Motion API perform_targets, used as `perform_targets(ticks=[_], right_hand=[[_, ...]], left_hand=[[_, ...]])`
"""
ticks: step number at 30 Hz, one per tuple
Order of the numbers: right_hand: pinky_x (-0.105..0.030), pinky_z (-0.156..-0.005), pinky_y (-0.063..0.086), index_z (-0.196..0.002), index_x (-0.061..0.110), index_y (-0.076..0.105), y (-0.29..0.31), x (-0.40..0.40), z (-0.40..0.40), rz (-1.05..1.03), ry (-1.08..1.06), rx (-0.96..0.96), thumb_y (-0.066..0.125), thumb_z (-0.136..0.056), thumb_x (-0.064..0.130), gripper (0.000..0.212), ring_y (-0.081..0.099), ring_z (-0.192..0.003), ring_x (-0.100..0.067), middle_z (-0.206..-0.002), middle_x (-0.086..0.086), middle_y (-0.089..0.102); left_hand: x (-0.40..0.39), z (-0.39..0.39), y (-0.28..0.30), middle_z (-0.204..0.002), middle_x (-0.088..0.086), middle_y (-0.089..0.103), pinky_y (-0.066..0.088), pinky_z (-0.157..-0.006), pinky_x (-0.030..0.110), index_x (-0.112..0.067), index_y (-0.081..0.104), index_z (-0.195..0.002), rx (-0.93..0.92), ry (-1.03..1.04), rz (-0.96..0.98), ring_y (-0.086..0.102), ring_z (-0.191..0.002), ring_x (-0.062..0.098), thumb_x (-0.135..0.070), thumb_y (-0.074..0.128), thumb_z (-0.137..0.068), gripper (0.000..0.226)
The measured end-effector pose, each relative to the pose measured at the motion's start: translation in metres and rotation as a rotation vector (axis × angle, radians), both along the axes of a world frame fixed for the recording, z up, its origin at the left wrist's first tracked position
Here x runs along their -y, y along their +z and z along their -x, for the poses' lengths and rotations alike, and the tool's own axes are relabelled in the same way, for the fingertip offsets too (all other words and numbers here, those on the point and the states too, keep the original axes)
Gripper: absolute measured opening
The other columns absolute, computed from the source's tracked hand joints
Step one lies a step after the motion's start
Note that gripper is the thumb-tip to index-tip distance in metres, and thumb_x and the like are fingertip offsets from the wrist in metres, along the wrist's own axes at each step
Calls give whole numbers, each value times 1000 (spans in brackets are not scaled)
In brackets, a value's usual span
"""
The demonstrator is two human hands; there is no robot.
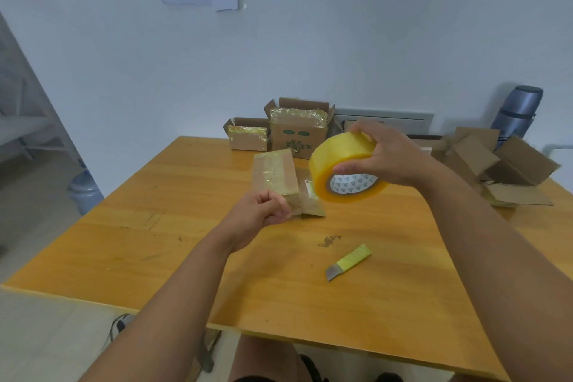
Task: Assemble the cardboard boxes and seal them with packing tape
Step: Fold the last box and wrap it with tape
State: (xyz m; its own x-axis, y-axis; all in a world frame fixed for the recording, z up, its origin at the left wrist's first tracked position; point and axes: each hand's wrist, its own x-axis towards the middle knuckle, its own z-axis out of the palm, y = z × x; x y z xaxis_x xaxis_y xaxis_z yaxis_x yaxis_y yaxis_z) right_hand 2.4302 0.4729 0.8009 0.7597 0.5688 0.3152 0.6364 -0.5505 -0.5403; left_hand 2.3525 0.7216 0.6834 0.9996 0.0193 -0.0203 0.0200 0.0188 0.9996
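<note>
Nearest the camera, two bare forearms are stretched out over a wooden table, and a yellow-handled utility knife is seen lying untouched on the boards just ahead of them. A large roll of yellowish packing tape is gripped by the right hand, with fingers curled over its top and the thumb laid against its face, and it is held in the air above the table. Beside and below it, a small cardboard box, already wrapped in glossy tape on its upper face, is seen on the table; its near edge, or a loose end of tape there, is pinched by the curled fingers of the left hand, though exactly which cannot be told. At the far edge, two taped boxes are set side by side, their upper flaps standing open, so these are judged assembled at the base but perhaps not closed. To the right, a heap of unfolded cardboard is left, apparently still to be made up. The task is therefore judged to be partly done: one box is being sealed, a few are made, and several remain. A grey flask is stood behind the heap.
</note>
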Motion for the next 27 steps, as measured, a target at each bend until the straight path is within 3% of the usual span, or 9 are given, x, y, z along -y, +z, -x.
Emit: perform_targets(ticks=[2,5,11,16,18,21,27], right_hand=[[-24,-68,40,-115,35,49,-3,-5,-2,-32,-6,-7,72,-58,64,68,48,-88,-3,-99,18,49],[-25,-70,42,-120,33,50,-6,-11,-6,-49,-10,-11,71,-58,67,74,50,-91,-6,-103,17,50],[-27,-71,42,-126,27,51,-9,-21,-9,-55,-3,-6,71,-59,66,80,50,-101,-18,-114,5,52],[-26,-70,42,-126,26,51,-12,-25,-10,-76,-20,0,70,-60,65,79,51,-101,-20,-114,2,52],[-27,-71,43,-127,26,50,-14,-26,-11,-70,-24,0,69,-61,65,79,50,-102,-19,-115,3,52],[-33,-78,43,-130,26,51,-17,-24,-18,6,-45,37,67,-59,70,86,49,-106,-19,-117,5,50],[-34,-84,42,-137,25,48,-37,-16,-33,189,-112,23,73,-65,69,87,48,-113,-19,-126,2,52]], left_hand=[[-11,4,4,-83,8,66,55,-75,23,-5,61,-94,-43,-14,9,65,-79,16,-1,58,-95,5],[-24,6,10,-82,8,67,54,-76,25,-4,61,-106,-103,0,-24,65,-77,15,-1,60,-94,12],[-29,7,15,-84,6,68,54,-77,30,-10,63,-89,-164,83,61,65,-78,16,-3,58,-95,11],[-31,3,10,-81,12,65,53,-74,30,-4,63,-105,-131,230,62,60,-72,18,-3,61,-95,11],[-32,2,12,-76,10,65,52,-73,28,-2,65,-102,-120,268,20,59,-68,16,-3,60,-95,8],[-46,2,24,-73,10,60,52,-72,28,-2,65,-90,-96,353,-1,54,-67,17,-1,59,-95,8],[-68,-6,34,-78,9,63,53,-70,28,-4,65,-96,-144,372,-30,58,-70,17,-4,62,-94,4]])
